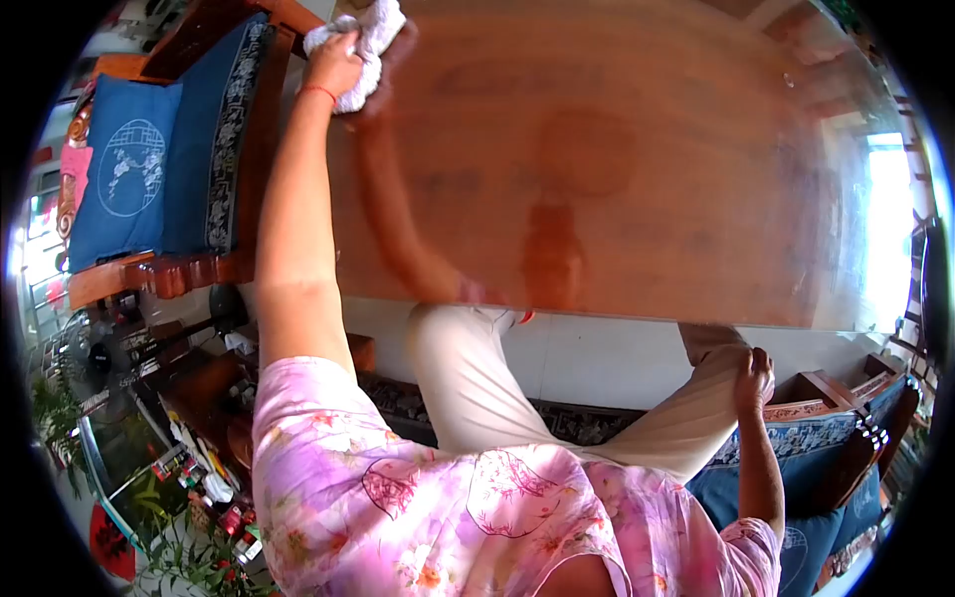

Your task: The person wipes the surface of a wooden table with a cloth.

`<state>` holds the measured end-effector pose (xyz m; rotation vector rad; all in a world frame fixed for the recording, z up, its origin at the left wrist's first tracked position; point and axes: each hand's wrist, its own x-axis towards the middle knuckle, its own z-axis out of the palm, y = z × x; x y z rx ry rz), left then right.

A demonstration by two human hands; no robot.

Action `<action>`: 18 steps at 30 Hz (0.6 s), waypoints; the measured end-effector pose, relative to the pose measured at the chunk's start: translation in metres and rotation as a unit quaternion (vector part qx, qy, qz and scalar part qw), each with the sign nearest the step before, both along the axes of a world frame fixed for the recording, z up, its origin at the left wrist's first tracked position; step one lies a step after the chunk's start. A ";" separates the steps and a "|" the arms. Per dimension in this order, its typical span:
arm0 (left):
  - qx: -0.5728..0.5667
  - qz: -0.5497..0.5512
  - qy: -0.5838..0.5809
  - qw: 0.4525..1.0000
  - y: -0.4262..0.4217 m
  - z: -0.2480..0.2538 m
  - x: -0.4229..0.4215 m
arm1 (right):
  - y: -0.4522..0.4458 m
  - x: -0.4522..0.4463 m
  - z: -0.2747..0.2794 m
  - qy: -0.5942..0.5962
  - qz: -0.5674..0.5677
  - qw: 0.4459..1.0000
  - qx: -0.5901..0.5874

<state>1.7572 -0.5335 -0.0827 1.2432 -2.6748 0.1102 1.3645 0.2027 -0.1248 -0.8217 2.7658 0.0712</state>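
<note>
At eleven o'clock, the left hand (335, 68) clutched a bunched white cloth (378, 28) by the edge of the glossy tabletop (696, 199). Between three and four o'clock, the right hand (756, 378) rested at the trouser knee (714, 383); whether it gripped anything, I could not tell. Spreading the cloth flat beneath the palm, with even pressure and overlapping strokes, would probably have suited that surface best.

White cloth (381, 28), crumpled, at left edge; brown tabletop (686, 189), glossy
</note>
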 end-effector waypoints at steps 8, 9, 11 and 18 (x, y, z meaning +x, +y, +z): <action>-0.032 -0.022 0.060 0.997 0.203 0.013 0.061 | -0.010 0.013 0.012 -0.006 -0.039 0.999 0.026; -0.044 -0.017 0.067 0.997 0.229 0.016 0.067 | -0.010 0.015 0.013 -0.002 -0.048 0.999 0.021; -0.033 0.006 0.064 0.997 0.282 0.029 0.076 | -0.010 0.020 0.015 0.002 -0.068 0.998 0.013; -0.020 0.051 0.065 0.996 0.350 0.029 0.089 | -0.003 0.022 0.006 0.007 -0.049 0.999 0.001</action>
